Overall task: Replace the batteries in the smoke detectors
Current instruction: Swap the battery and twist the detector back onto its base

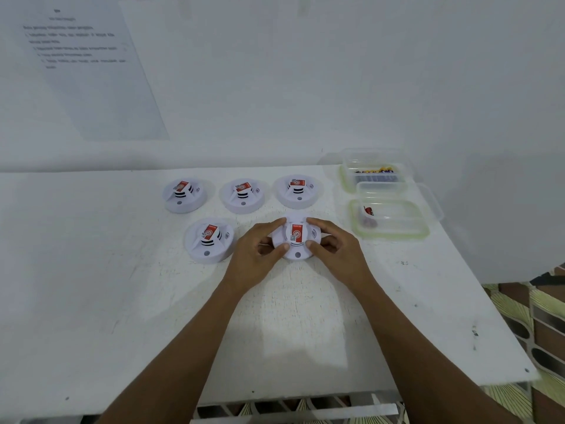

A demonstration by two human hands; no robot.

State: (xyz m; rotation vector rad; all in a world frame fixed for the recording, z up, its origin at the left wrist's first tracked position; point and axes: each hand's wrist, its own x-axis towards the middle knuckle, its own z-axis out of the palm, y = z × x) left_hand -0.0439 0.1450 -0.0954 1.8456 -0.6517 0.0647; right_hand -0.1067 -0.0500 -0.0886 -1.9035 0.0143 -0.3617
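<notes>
Our left hand (pixel 260 249) and right hand (pixel 333 246) pinch the detector (pixel 297 243) from either side, forefinger behind and thumb in front of its raised centre; it sits dome-up on the table (pixel 305 316), its red label (pixel 297 231) running lengthwise away from us, code end nearest. Our fingers hide its side rims, and what lies in the boxes (pixel 391 235) right of the grip is too blurred to name; a second detector (pixel 209 240) sits just left of the grip, a row of three (pixel 243 194) beyond it; bare table lies nearer us, its right edge past the boxes.

wall sheet (pixel 82 56): print blurred, unreadable | far box (pixel 374 175): contents indistinct | forearms (pixel 189 341): cut by bottom edge
</notes>
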